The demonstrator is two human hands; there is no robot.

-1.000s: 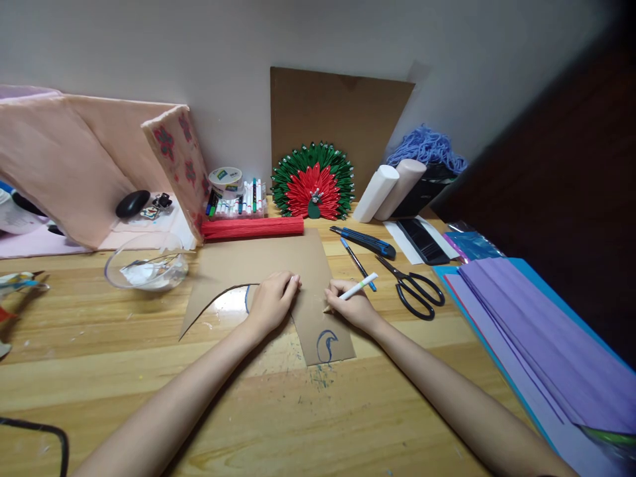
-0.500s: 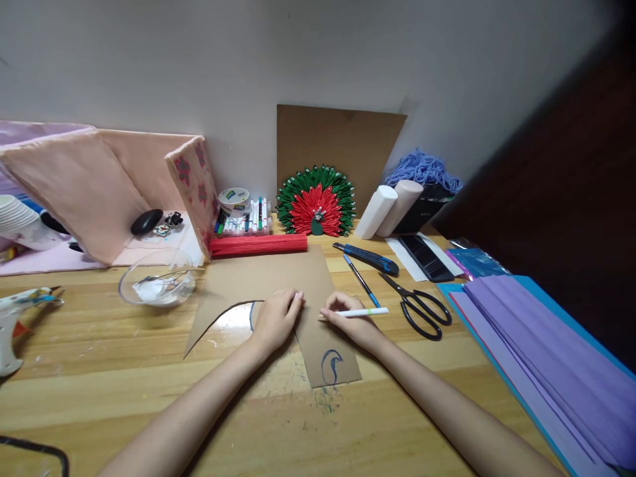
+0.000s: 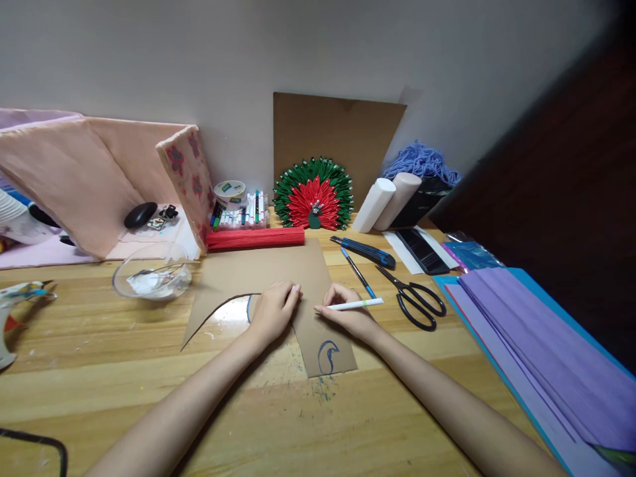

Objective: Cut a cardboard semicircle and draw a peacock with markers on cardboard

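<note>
A brown cardboard sheet (image 3: 268,271) with a curved cut-out lies on the wooden table (image 3: 99,358). My left hand (image 3: 275,309) rests flat on it, fingers together, pressing it down. My right hand (image 3: 348,311) grips a white marker (image 3: 360,304), held nearly level with its tip pointing left onto the cardboard. A small blue curved drawing (image 3: 328,356) sits on the cardboard's near strip, just below my right hand.
Black scissors (image 3: 417,299), a blue pen (image 3: 358,272) and a blue utility knife (image 3: 365,250) lie right of the cardboard. Purple paper sheets (image 3: 536,344) fill the right side. A glass bowl (image 3: 152,278), glue gun (image 3: 14,311), red paper roll (image 3: 256,237), marker box (image 3: 241,212) and paper peacock (image 3: 313,195) stand behind.
My right hand has lowered the marker from tilted upward to nearly level and moved slightly left toward my left hand. The camera view has shifted a little.
</note>
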